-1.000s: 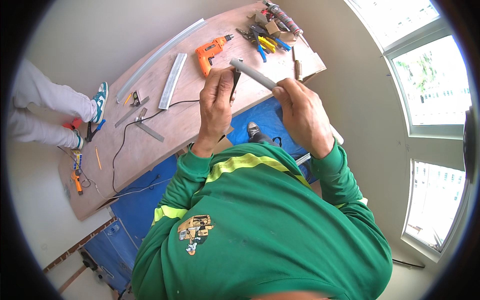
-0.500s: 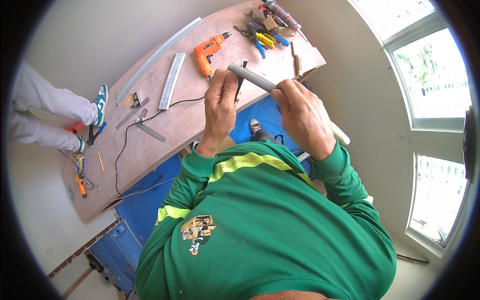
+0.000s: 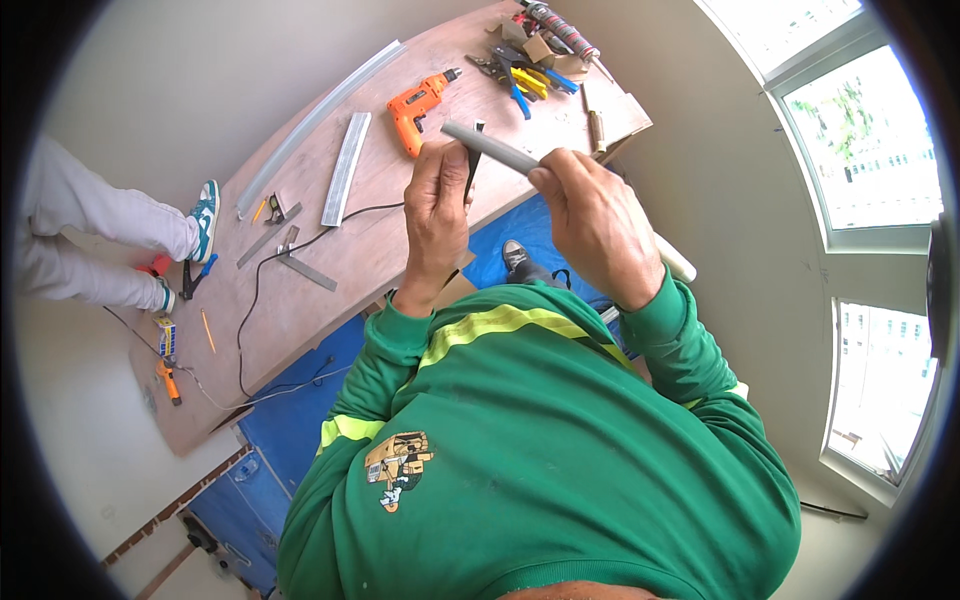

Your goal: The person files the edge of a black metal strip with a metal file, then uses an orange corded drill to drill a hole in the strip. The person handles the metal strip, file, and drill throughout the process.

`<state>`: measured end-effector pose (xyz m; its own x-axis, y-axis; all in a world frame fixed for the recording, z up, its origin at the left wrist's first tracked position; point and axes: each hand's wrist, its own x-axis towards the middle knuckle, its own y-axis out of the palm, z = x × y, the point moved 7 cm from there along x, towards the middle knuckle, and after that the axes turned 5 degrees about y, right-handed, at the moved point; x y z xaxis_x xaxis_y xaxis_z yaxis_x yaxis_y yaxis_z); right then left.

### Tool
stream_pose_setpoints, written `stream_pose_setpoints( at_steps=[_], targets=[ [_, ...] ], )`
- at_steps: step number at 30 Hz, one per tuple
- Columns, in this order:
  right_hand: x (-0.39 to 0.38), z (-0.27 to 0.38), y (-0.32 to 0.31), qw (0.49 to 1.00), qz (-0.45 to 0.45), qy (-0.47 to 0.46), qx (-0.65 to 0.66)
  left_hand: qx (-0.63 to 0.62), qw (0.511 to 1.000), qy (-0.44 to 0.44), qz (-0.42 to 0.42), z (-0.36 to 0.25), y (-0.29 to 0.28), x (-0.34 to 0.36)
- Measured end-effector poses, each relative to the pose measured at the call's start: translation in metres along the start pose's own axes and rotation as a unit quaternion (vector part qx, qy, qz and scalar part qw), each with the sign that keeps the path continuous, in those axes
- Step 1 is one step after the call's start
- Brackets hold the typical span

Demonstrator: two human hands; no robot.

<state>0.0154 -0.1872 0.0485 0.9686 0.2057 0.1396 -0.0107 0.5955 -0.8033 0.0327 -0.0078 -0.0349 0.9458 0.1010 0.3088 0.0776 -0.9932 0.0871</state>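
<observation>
My right hand (image 3: 605,220) is closed round a long grey bar (image 3: 492,150), which slants up to the left in front of me, over the table's edge. Its far end crosses just beside my left hand (image 3: 435,215). That hand is closed, thumb up, on a narrow dark strip (image 3: 474,160) standing nearly upright against the bar; its kind is unclear. A pale rounded end (image 3: 677,260) shows beyond my right wrist; whether it belongs to the bar I cannot tell.
On the wooden table (image 3: 290,130) lie an orange drill (image 3: 415,108), metal channels (image 3: 347,170), a square (image 3: 300,262), pliers (image 3: 520,80) and a sealant tube (image 3: 562,30). A person's legs (image 3: 120,210) are at the left. Blue sheeting (image 3: 300,400) covers the floor.
The grey bar and both hands have shifted slightly left, and the bar has rolled so a smoother side shows. Both hands keep their grip.
</observation>
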Motion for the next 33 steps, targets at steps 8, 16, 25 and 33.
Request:
stream_pose_setpoints(
  at_steps=[8, 16, 25, 33],
  targets=[
    [0.065, 0.001, -0.004, 0.989, -0.129, -0.070, -0.019, 0.015, 0.999, -0.036, 0.027, 0.000, 0.011, -0.005],
    [0.010, -0.007, -0.030, 0.998, -0.044, -0.033, -0.036, 0.072, 0.997, 0.029, -0.002, -0.005, 0.000, 0.002],
    [0.002, -0.011, -0.009, 0.992, -0.079, -0.067, -0.066, 0.127, 0.992, -0.004, -0.009, -0.009, -0.004, 0.003],
    [0.063, 0.008, 0.003, 0.985, -0.153, -0.082, 0.006, 0.081, 0.995, -0.025, 0.060, -0.003, 0.019, -0.005]
  ],
)
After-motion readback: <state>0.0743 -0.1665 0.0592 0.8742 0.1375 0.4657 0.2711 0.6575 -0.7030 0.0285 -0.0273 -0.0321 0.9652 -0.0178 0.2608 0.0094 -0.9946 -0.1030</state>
